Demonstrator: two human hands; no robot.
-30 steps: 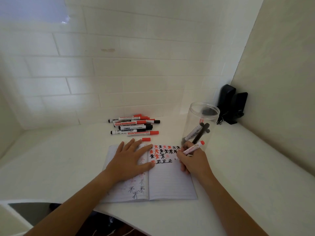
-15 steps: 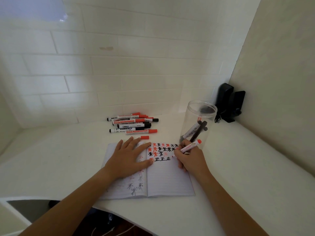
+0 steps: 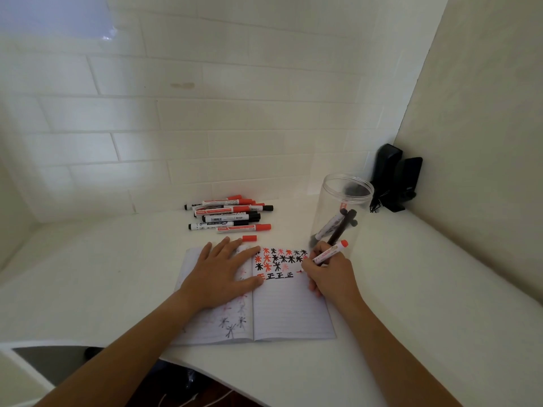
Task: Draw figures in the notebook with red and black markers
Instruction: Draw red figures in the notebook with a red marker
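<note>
Centrally, the notebook (image 3: 291,315) lay open on the white table (image 3: 411,333), near the person. The left hand (image 3: 220,274) rested flat on the left page with fingers spread and straight, the fingertips reaching the spine. The right hand (image 3: 329,277) gripped the red marker (image 3: 330,253) with curled fingers, its tip touching the right page at the right end of the row of drawn characters. Rows of red and black star figures (image 3: 280,257) filled the far part of that page. A loose red cap (image 3: 249,238) lay just beyond the notebook. Further off lay a pile of markers (image 3: 229,214). A clear jar (image 3: 340,212) holding markers stood at the far right, just beyond the right hand.
</note>
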